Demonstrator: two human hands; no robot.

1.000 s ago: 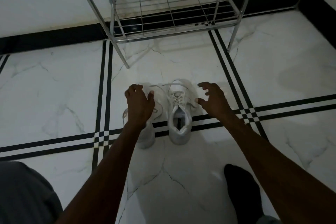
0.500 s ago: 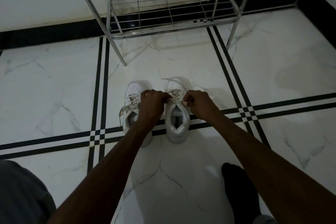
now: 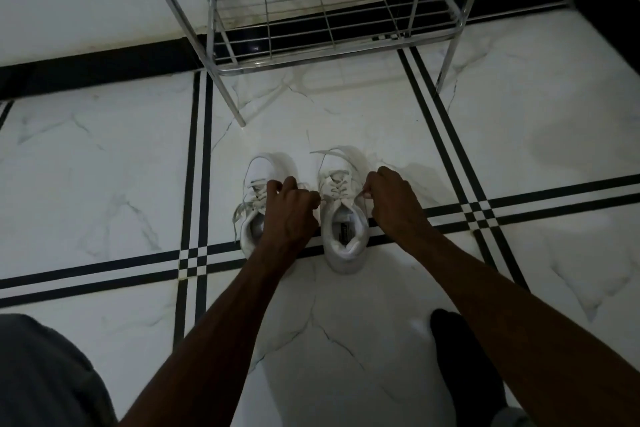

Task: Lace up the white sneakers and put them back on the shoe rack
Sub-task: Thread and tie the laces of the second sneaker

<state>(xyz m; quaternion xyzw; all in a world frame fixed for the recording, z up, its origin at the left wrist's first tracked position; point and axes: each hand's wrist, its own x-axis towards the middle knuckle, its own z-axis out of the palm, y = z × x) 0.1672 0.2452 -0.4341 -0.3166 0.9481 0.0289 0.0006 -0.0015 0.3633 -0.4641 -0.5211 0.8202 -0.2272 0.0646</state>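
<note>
Two white sneakers stand side by side on the marble floor, toes pointing away from me. The right sneaker (image 3: 343,232) sits between my hands. My left hand (image 3: 289,210) pinches one lace end at its left side and my right hand (image 3: 389,198) pinches the other end at its right side, pulling the lace taut across the tongue. My left hand and wrist partly hide the left sneaker (image 3: 254,191), whose laces hang loose. The chrome shoe rack (image 3: 332,42) stands just beyond the shoes, its lower wire shelf bare.
White marble tiles with black stripe borders cover the floor. A black skirting runs along the white wall behind the rack. My foot in a dark sock (image 3: 464,357) rests at the lower right, and my knee in grey cloth (image 3: 41,374) fills the lower left.
My open hands came down over the right sneaker, closed on its lace ends, and have now pulled them apart sideways.
</note>
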